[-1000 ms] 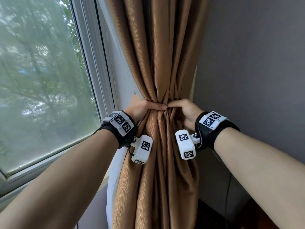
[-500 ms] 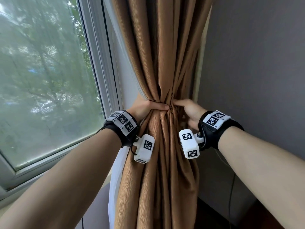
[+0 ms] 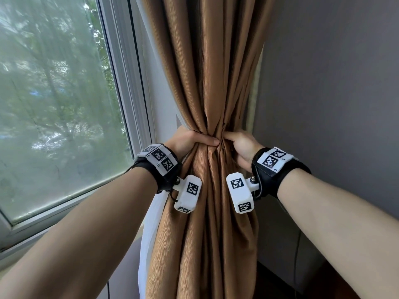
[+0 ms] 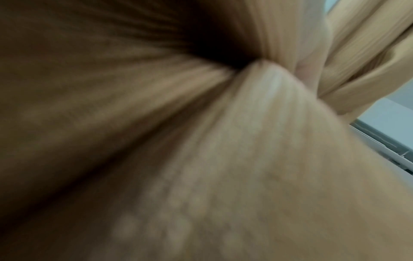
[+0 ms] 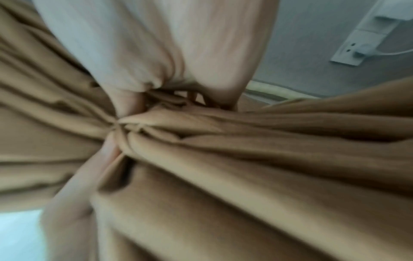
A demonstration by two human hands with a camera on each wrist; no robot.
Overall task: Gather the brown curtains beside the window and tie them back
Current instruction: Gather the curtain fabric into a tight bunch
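Observation:
The brown curtain [image 3: 207, 67] hangs bunched between the window and the grey wall, pinched into a narrow waist at mid height. My left hand [image 3: 190, 140] wraps the waist from the left, its thumb lying across the front folds. From the right, my right hand [image 3: 241, 145] grips the same waist, its fingers hidden behind the fabric. In the left wrist view blurred brown folds [image 4: 257, 141] fill the picture. The right wrist view shows the gathered folds [image 5: 201, 134] squeezed against my palm [image 5: 178, 53]. No tie-back cord or band is visible.
The window [image 3: 54, 104] with its white frame [image 3: 127, 87] is at the left. A white sheer curtain [image 3: 149, 234] hangs behind the brown one. The grey wall [image 3: 334, 83] is close at the right. A wall socket [image 5: 355, 51] with a plug shows in the right wrist view.
Both hands have stayed at the curtain's waist. The head view has swung slightly left, so the curtain sits more to the right in the picture.

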